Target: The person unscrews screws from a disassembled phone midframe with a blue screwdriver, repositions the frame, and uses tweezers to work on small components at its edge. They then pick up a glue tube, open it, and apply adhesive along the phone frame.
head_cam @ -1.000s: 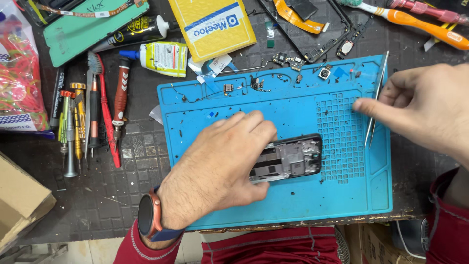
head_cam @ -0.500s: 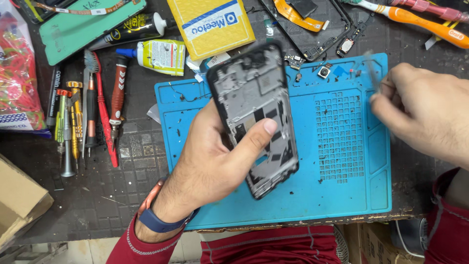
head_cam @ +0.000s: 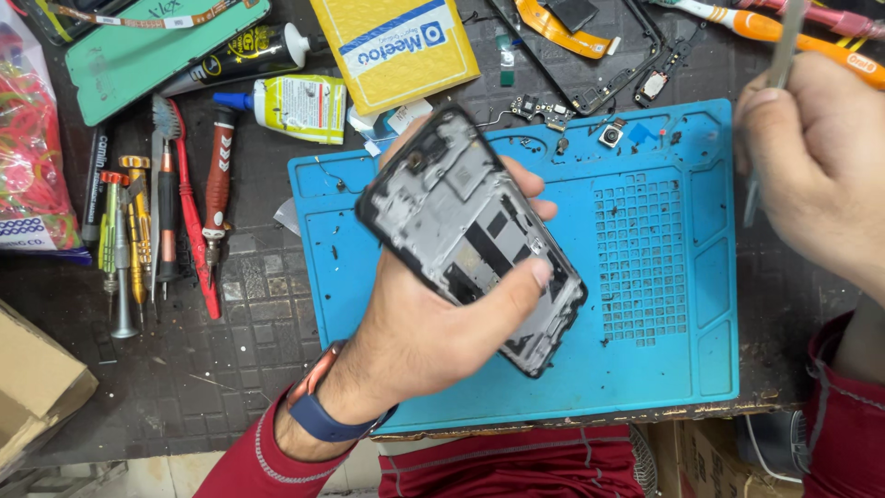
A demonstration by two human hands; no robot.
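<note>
Phone frame held above the mat; screwdrivers left, tweezers right

Two hands are in view: the left hand and the right hand. One stripped phone frame, one pair of metal tweezers and one blue silicone repair mat. On the bench lie two glue containers, a black tube and a white bottle. There is one yellow packet, one green case, one cardboard box and one orange-handled tool. A cluster of hand tools lies at left; their exact number cannot be told.
</note>
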